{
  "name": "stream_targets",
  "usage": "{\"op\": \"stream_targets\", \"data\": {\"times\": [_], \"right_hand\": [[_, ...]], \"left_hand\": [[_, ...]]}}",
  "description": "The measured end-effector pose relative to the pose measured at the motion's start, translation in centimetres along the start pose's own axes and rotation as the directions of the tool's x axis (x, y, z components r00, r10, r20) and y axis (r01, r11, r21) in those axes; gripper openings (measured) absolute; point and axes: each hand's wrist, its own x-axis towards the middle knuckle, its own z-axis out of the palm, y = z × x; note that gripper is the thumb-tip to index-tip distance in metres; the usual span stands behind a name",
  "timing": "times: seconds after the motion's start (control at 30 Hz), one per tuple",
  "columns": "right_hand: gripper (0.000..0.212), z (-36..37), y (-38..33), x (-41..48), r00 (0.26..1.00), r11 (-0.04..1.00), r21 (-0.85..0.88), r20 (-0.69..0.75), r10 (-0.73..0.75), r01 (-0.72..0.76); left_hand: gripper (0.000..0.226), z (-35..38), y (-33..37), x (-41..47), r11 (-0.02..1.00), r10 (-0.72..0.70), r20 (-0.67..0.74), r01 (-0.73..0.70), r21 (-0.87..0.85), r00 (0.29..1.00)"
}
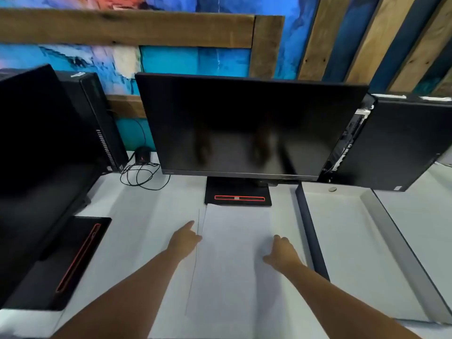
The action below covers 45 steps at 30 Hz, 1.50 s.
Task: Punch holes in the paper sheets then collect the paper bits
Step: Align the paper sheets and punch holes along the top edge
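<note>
Paper [234,253] flat on desk [146,204] | our left hand [183,241] and right hand [283,253] pressed it still, fingers loose, gripping nothing | no punch seen

Your white table [137,211] carries a stack of white paper sheets [232,265] at its middle, touching the black monitor base [238,192] behind it. Toward the right edge lies a shallow grey cardboard tray [381,241]. At the left edge rests another black monitor base [61,265], with a coiled black cable [141,174] near the back.

head-worn view, looking down, close over desk [137,216]
</note>
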Motion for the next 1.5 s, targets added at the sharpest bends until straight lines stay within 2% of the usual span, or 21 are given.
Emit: {"op": "stream_targets", "data": {"times": [0.17, 0.27, 0.33, 0.43, 0.53, 0.7, 0.77, 0.9, 1.17, 1.27, 1.5], "right_hand": [[0.041, 0.0, -0.2, 0.4, 1.000, 1.000, -0.021, 0.023, 0.012, -0.011], [0.038, 0.2, -0.3, 0.7, 1.000, 1.000, -0.022, 0.015, 0.007, -0.007], [0.037, 0.3, -0.1, 0.7, 1.000, 1.000, -0.006, 0.013, 0.018, -0.018], [0.039, 0.5, 0.1, 0.8, 1.000, 0.999, 0.022, 0.013, 0.024, -0.025], [0.043, 0.5, 0.2, 0.7, 0.999, 0.998, 0.054, 0.009, 0.030, -0.031], [0.056, 0.5, 0.7, 0.7, 0.999, 0.985, 0.168, 0.025, 0.043, -0.046], [0.057, 0.3, 0.9, 0.7, 0.998, 0.970, 0.236, 0.036, 0.056, -0.063], [0.058, 0.0, 1.2, 1.1, 0.994, 0.903, 0.418, 0.075, 0.077, -0.102], [0.049, -0.5, 2.0, 1.4, 0.980, 0.653, 0.731, 0.165, 0.109, -0.196], [0.046, -0.8, 2.0, 1.7, 0.983, 0.589, 0.788, 0.163, 0.081, -0.179], [0.014, -1.8, 1.7, 0.9, 0.989, 0.542, 0.832, 0.147, -0.004, -0.122]], "left_hand": [[0.065, 0.6, 0.0, 1.5, 0.987, -0.055, -0.070, 0.044, -0.154, 0.996], [0.056, 0.7, 0.4, 1.6, 0.972, -0.079, -0.088, 0.057, -0.226, 0.993], [0.042, 0.9, 0.5, 1.6, 0.963, -0.087, -0.081, 0.063, -0.262, 0.993], [0.009, 1.2, 0.6, 1.3, 0.969, -0.057, -0.070, 0.038, -0.245, 0.996], [0.024, 1.4, 0.2, 1.4, 0.969, -0.029, -0.085, 0.007, -0.248, 0.996], [0.003, 1.5, 0.8, 0.7, 0.974, 0.028, -0.002, -0.027, -0.223, 1.000], [0.014, 1.6, 0.9, 0.6, 0.978, 0.038, -0.005, -0.039, -0.206, 0.999], [0.022, 1.3, 0.7, 0.4, 0.974, 0.020, 0.005, -0.019, -0.225, 1.000], [0.017, 0.7, 0.6, -0.9, 0.912, 0.072, 0.102, -0.024, -0.409, 0.992], [0.019, 0.3, 0.8, -1.0, 0.889, 0.112, 0.140, -0.036, -0.456, 0.984], [0.017, -0.5, 1.2, -1.3, 0.865, 0.119, 0.159, -0.024, -0.502, 0.980]]}}
